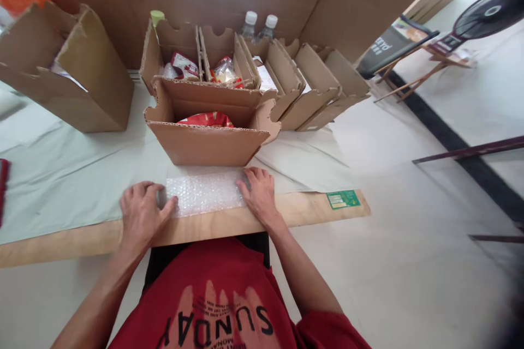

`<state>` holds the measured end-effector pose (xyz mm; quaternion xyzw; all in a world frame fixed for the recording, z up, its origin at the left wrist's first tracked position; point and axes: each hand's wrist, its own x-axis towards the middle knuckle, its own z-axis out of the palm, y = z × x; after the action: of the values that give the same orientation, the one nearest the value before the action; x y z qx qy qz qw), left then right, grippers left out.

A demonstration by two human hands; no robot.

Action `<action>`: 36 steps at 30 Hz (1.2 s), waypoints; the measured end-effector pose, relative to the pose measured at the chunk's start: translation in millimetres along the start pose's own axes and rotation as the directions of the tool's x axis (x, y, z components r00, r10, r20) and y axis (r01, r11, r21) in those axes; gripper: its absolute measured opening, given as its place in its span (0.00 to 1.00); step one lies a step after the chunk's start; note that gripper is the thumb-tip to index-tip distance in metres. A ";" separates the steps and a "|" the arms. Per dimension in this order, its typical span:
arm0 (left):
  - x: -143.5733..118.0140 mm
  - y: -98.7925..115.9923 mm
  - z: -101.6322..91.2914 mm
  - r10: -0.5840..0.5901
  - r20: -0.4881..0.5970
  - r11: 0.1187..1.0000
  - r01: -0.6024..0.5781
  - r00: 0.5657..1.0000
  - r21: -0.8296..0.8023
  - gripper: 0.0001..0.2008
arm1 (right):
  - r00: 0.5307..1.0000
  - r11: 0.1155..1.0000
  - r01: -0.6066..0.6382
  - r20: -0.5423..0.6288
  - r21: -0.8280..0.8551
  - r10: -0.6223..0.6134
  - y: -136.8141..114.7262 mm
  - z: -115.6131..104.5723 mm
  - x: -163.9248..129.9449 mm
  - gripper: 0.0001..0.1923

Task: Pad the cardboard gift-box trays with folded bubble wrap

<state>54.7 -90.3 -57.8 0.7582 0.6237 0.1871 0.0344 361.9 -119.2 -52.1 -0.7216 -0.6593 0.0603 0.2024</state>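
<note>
A strip of clear bubble wrap [207, 192] lies along the front edge of the table, between my two hands. My left hand [143, 210] is at its left end, the thumb pressing on the wrap and the fingers curled at its edge. At the opposite end, my right hand [258, 191] has its thumb and bent fingers on the wrap. Whether anything lies inside or under the wrap, I cannot tell. Just behind it stands an open cardboard box [204, 144] with a red packet [208, 119] inside.
Several cardboard bins stand in a row behind, one with a red-and-white packet [185, 67]. Two white-capped bottles [249, 26] rise behind them. A taller carton [94, 76] is at left. A green label [343, 199] marks the table's right end; a fan [489, 13] stands beyond.
</note>
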 end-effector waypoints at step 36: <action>-29.3 -43.5 -26.9 -0.021 0.095 0.846 0.068 0.995 -0.528 0.16 | 0.840 0.300 -0.461 0.520 0.835 -0.157 -133.7 37.4 -20.6 0.22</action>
<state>0.9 -113.7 -52.3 0.7119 0.5630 0.3184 0.2735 222.2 -124.8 -40.2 -0.4815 -0.4484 0.6416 0.3942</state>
